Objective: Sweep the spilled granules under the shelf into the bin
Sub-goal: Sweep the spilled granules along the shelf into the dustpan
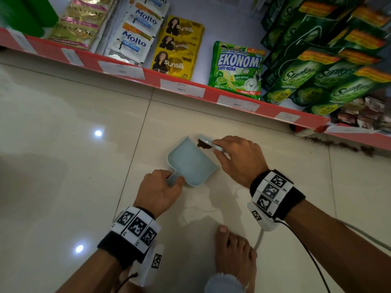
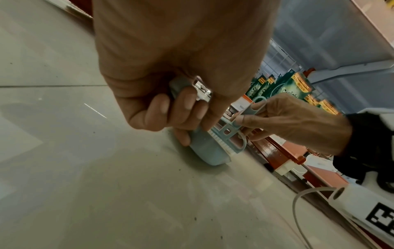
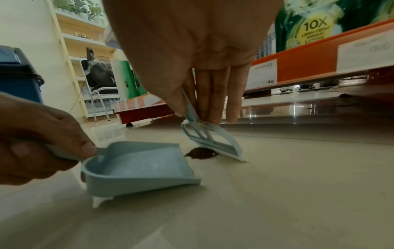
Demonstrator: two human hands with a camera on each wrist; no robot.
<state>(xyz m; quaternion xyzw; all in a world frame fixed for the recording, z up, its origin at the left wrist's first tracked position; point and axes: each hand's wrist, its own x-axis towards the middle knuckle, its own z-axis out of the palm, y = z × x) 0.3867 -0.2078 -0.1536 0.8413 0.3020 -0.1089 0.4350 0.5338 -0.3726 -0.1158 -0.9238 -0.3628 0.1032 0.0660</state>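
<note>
A pale blue dustpan (image 1: 191, 163) (image 3: 138, 166) lies on the cream floor tiles, its open lip toward the shelf. My left hand (image 1: 159, 190) (image 2: 170, 107) grips its short handle. My right hand (image 1: 239, 157) (image 3: 200, 94) pinches the handle of a small pale blue brush (image 1: 208, 142) (image 3: 213, 141) (image 2: 226, 134), whose bristles touch the floor just past the pan's lip. A small heap of dark brown granules (image 1: 203, 144) (image 3: 201, 153) sits between brush and pan. More granules (image 1: 342, 144) lie in a line along the foot of the shelf at the right.
The red-edged bottom shelf (image 1: 186, 85) carries sachets and green detergent pouches (image 1: 237, 69). A blue lidded bin (image 3: 19, 75) stands at the far left in the right wrist view. My bare foot (image 1: 234, 254) is planted below the pan. A white cable (image 2: 298, 202) trails from the right wrist.
</note>
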